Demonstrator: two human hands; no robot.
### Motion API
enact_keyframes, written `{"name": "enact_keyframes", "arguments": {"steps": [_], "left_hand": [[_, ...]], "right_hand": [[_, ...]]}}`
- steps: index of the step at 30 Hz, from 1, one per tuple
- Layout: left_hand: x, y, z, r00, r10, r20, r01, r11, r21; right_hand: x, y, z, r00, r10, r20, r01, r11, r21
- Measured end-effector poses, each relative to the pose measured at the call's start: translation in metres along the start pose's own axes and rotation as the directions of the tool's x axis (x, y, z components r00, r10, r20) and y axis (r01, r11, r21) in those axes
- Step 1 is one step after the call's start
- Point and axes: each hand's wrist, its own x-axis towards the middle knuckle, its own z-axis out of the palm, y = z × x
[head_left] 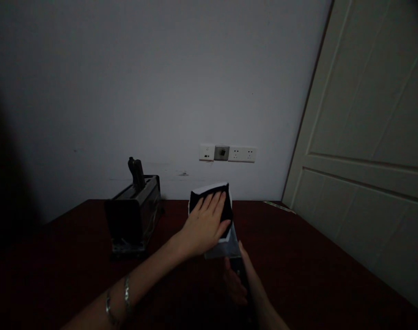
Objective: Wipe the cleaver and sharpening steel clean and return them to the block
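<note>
A cleaver (234,245) with a broad grey blade and a dark handle is held upright in my right hand (253,275), whose fingers wrap round the handle. Over much of the blade lies a black cloth (226,211) with a white border. My left hand (207,220) presses flat on this cloth, fingers stretched out and the thumb apart near its right edge. The cloth and hand hide the upper part of the blade. Part of the right hand's fingers is lost in shadow.
A dark knife block (133,217) with black handles (136,172) sticking out stands at the left on the dark red table (318,261). Behind are a pale wall with sockets (242,154) and, at the right, a white panelled door (363,123). The light is dim.
</note>
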Motion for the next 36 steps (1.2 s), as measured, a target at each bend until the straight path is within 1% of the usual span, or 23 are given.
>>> {"name": "enact_keyframes", "arguments": {"steps": [3,5,8,10,13,15,17,20,21,23,25,27,28,29,30,32,34,36], "left_hand": [[0.004,0.002,-0.003,1.000,-0.009,-0.025,0.009,1.000,0.000],[0.000,0.009,-0.003,1.000,0.018,0.005,-0.018,0.999,-0.035],[-0.006,0.017,-0.004,0.996,0.055,0.069,-0.044,0.988,-0.147],[-0.007,0.015,-0.007,0.996,0.061,0.061,-0.045,0.970,-0.238],[-0.003,0.005,-0.010,0.996,0.079,-0.041,-0.088,0.942,-0.324],[0.000,0.001,-0.008,0.987,0.091,-0.133,-0.129,0.941,-0.313],[0.001,-0.002,-0.003,0.969,0.100,-0.226,-0.161,0.949,-0.273],[0.002,-0.005,0.005,0.927,0.084,-0.366,-0.175,0.959,-0.225],[0.004,-0.008,0.006,0.916,0.071,-0.396,-0.171,0.959,-0.224],[0.011,-0.017,0.004,0.906,0.024,-0.423,-0.138,0.961,-0.240],[0.023,-0.032,-0.004,0.898,-0.058,-0.435,-0.060,0.966,-0.252],[0.037,-0.047,-0.014,0.870,-0.141,-0.473,0.038,0.974,-0.221],[0.044,-0.054,-0.018,0.856,-0.147,-0.496,0.063,0.981,-0.183],[0.050,-0.058,-0.021,0.849,-0.130,-0.512,0.068,0.988,-0.138],[0.054,-0.061,-0.022,0.852,-0.091,-0.516,0.050,0.994,-0.094],[0.056,-0.059,-0.019,0.873,0.017,-0.487,-0.036,0.999,-0.030],[0.050,-0.051,-0.012,0.901,0.119,-0.418,-0.147,0.989,-0.034],[0.040,-0.040,-0.004,0.920,0.178,-0.349,-0.223,0.970,-0.092]], "right_hand": [[-0.002,0.001,0.001,1.000,-0.014,-0.023,0.014,1.000,-0.008],[-0.002,0.001,0.000,0.999,-0.039,-0.030,0.039,0.999,-0.016],[-0.003,0.000,-0.001,0.999,-0.041,-0.007,0.040,0.998,-0.038],[-0.005,-0.002,0.000,0.998,-0.055,-0.003,0.055,0.998,-0.042],[-0.009,-0.005,0.001,0.990,-0.139,0.004,0.139,0.990,-0.014],[-0.009,-0.005,0.000,0.987,-0.153,0.055,0.154,0.988,-0.015],[-0.006,-0.005,-0.002,0.987,-0.130,0.091,0.132,0.991,-0.013],[0.000,-0.001,-0.006,0.991,-0.121,0.065,0.119,0.993,0.026],[0.001,0.000,-0.006,0.991,-0.118,0.056,0.116,0.993,0.033],[0.003,0.003,-0.005,0.992,-0.116,0.041,0.115,0.993,0.039],[0.003,0.006,-0.002,0.992,-0.129,-0.011,0.129,0.989,0.070],[0.002,0.007,0.002,0.992,-0.116,-0.051,0.121,0.987,0.102],[0.002,0.007,0.004,0.993,-0.104,-0.058,0.110,0.988,0.111],[0.002,0.007,0.006,0.994,-0.091,-0.054,0.096,0.989,0.112],[0.002,0.007,0.007,0.996,-0.077,-0.041,0.081,0.991,0.108],[0.002,0.007,0.008,0.999,-0.053,-0.009,0.053,0.993,0.102],[0.001,0.006,0.006,0.999,-0.037,0.023,0.034,0.994,0.108],[0.001,0.006,0.000,0.998,-0.044,0.047,0.038,0.992,0.121]]}}
